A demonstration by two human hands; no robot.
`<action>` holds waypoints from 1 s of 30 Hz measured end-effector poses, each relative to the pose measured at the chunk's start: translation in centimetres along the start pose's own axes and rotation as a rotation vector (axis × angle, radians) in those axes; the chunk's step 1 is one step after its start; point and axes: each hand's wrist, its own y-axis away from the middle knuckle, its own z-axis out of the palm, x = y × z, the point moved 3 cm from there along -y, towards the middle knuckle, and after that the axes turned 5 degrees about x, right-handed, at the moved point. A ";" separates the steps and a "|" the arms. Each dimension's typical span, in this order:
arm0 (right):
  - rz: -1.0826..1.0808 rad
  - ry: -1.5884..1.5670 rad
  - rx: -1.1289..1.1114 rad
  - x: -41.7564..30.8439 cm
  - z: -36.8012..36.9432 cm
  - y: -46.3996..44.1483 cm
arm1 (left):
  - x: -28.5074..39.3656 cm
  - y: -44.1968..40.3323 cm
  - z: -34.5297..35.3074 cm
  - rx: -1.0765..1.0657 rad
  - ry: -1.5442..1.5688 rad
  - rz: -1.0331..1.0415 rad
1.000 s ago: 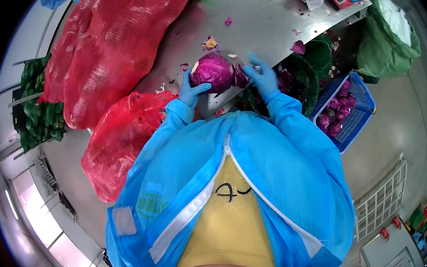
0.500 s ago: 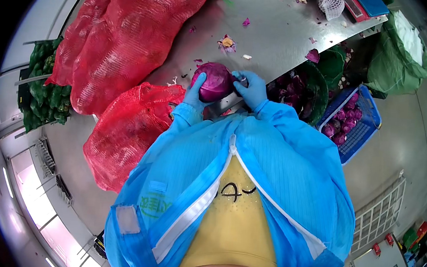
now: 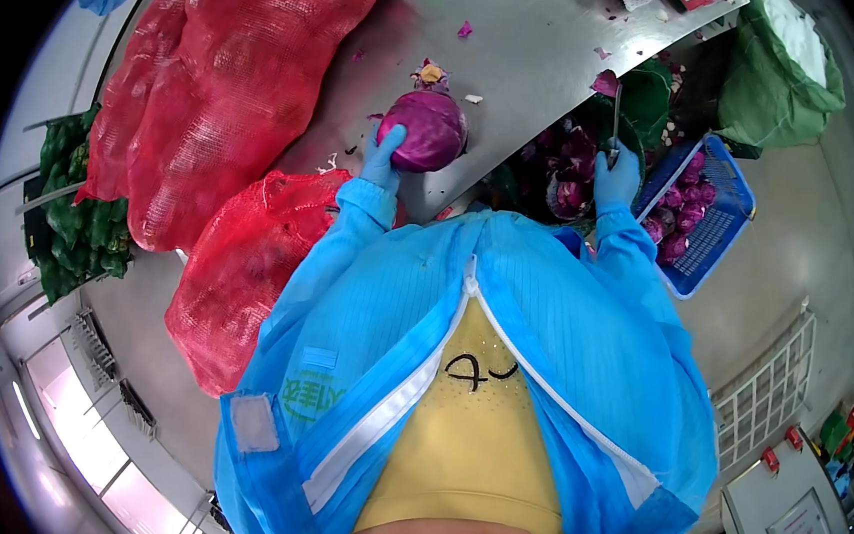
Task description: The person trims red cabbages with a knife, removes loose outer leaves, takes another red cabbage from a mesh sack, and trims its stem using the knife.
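A round red cabbage (image 3: 426, 131) sits at the near edge of the metal table, with my gloved left hand (image 3: 383, 161) gripping its left side. My gloved right hand (image 3: 617, 178) is out to the right beside the green bin, closed around the handle of a knife (image 3: 617, 111) whose thin blade points away from me. Purple trimmed leaves (image 3: 554, 155) fill the bin, and a curled leaf with pale edges (image 3: 568, 195) lies among them near my right hand. Just behind the cabbage is a cut stem scrap (image 3: 430, 73).
Large red mesh sacks (image 3: 231, 81) cover the table's left part, and a smaller red sack (image 3: 236, 272) stands nearer me. Leaf scraps dot the metal table (image 3: 525, 44). On the right, a blue crate (image 3: 694, 253) holds several red cabbages; a green sack (image 3: 777, 84) stands behind it.
My right hand has left the cabbage and swung right to the bin with the knife. A curled pale-edged leaf now shows in the bin. My left hand still grips the cabbage.
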 end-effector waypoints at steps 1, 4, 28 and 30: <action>0.046 -0.142 -0.096 -1.4 -0.4 0.5 | 0.9 -0.4 0.9 0.001 -0.338 0.192; 0.152 -0.500 -0.442 -5.1 1.6 2.1 | 2.5 -0.9 3.1 -0.024 -0.818 0.475; -0.568 0.088 -0.756 -17.9 3.9 2.7 | 0.5 4.8 5.3 0.130 -1.124 0.556; -0.595 0.124 -0.767 -18.0 3.9 2.4 | 0.4 4.0 5.0 0.074 -1.247 0.613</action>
